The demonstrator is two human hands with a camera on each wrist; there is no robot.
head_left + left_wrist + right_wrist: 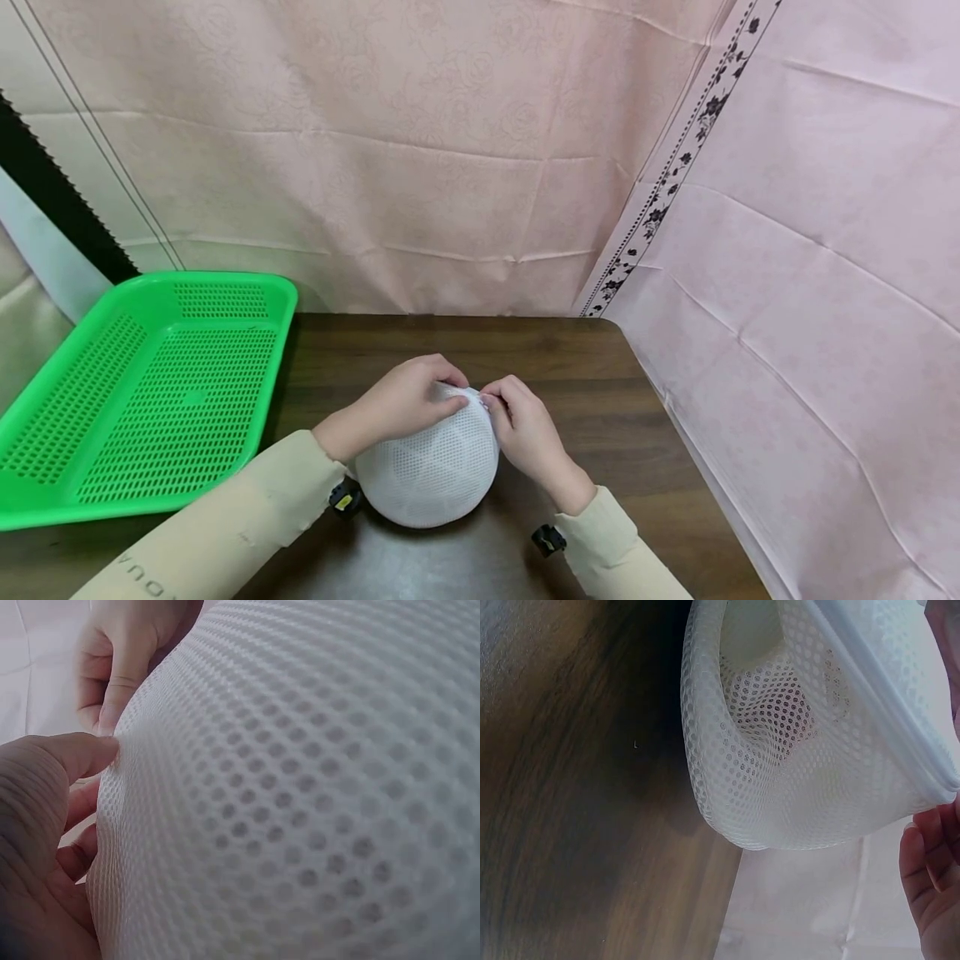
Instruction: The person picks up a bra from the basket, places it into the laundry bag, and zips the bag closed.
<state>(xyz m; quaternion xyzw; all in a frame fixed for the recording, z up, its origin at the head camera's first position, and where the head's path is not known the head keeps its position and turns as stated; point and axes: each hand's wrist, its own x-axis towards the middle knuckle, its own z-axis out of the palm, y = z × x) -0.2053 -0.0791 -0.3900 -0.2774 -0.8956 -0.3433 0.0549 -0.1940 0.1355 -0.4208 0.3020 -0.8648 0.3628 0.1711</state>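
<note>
A round, dome-shaped white mesh laundry bag (431, 475) stands on the table, bulging. My left hand (408, 400) grips its upper left side, thumb on the near face and fingers behind the rim. At the upper right edge of the bag, my right hand (528, 433) pinches a small part with thumb and index finger. In the left wrist view, the honeycomb mesh (300, 810) fills most of the picture and the two hands meet at its edge. A white zipper band (885, 697) runs along the bag in the right wrist view, beside fingers (919, 862).
A green perforated plastic basket (273, 383) stands on the left of the brown wooden table (600, 375). Pale patterned cloth (450, 167) hangs behind the table, and more cloth (825, 292) lines the right side.
</note>
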